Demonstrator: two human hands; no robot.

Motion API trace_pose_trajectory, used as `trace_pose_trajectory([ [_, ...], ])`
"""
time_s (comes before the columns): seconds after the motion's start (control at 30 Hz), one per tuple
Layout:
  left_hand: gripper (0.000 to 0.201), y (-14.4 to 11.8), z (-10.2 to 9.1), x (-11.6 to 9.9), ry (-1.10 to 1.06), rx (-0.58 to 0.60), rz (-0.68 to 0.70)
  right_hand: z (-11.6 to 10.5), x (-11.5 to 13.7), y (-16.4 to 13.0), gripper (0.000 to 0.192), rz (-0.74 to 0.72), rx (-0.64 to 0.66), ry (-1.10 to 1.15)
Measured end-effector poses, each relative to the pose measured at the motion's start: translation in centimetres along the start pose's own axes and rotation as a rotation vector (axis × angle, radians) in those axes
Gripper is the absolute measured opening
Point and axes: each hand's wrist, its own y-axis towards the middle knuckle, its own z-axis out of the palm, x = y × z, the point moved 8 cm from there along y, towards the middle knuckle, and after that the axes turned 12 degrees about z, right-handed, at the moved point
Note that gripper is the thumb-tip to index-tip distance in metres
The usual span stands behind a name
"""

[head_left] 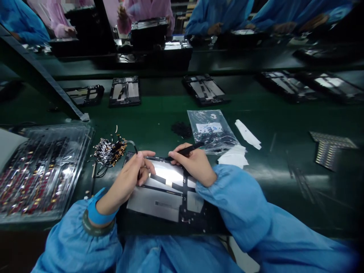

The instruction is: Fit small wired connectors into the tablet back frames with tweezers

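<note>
In front of me lies an opened tablet-like device [167, 206], a black frame with silvery panels inside. My right hand [196, 163] is closed around black tweezers [191, 148], whose tips point at the device's far edge. At the device's left side, my left hand [133, 176] pinches a thin dark cable-like piece [133, 145]; its other end is hidden by the fingers. A blue band [99, 212] circles my left wrist. Just beyond that hand sits a pile of small cables with gold-coloured ends [109, 151].
Clear trays of parts [42, 174] stand at left. A plastic bag [212, 129], white paper pieces [247, 133] and a metallic parts sheet [330, 153] lie rightward. Similar devices [125, 91] line the far belt. A slanted post [48, 79] rises at left; co-workers [222, 19] sit opposite.
</note>
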Motion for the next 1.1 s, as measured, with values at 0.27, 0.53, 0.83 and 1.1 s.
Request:
trace_pose_trajectory([
  [0.27, 0.046, -0.1, 0.3, 0.2, 0.017, 0.048, 0.002, 0.7, 0.4, -0.1, 0.02, -0.077, -0.027, -0.124],
  [0.53, 0.046, -1.1, 2.8, 0.1, 0.029, 0.358, 0.021, -0.3, 2.8, -1.7, 0.033, -0.21, -0.029, 0.032],
  [0.83, 0.032, -1.2, 3.4, -1.8, 0.42, 0.251, 0.251, 2.2, 5.4, -4.6, 0.018, -0.196, -0.01, -0.034],
  [1.1, 0.009, -2.5, 0.6, -4.3, 0.777, -0.252, 0.614, 4.3, 8.2, -9.3, 0.016, -0.969, -0.197, -0.643],
])
